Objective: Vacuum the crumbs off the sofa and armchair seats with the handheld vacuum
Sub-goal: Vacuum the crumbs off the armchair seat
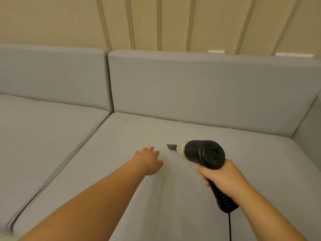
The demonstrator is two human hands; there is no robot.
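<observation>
Right hand (pixel 224 176) wrapped tight round the handheld vacuum (pixel 205 153); left hand (pixel 150 160) flat on the sofa seat (pixel 121 171), fingers straight. Best to slide the nozzle slowly along the seat's back edge, toward the crumbs (pixel 180 121).

Beige wall (pixel 52 20) behind the seating.

The wall was panelled, with narrow vertical grooves (pixel 132 23) fanning across its upper middle and right. Two small white pieces (pixel 216 51) showed at its foot on the right, one near the middle and a second (pixel 293 54) further right, both partly hidden so their kind could not be told. A pale fuzzy object (pixel 7 236) sat blurred in the bottom left corner, cut off by the edge and not identifiable.
</observation>
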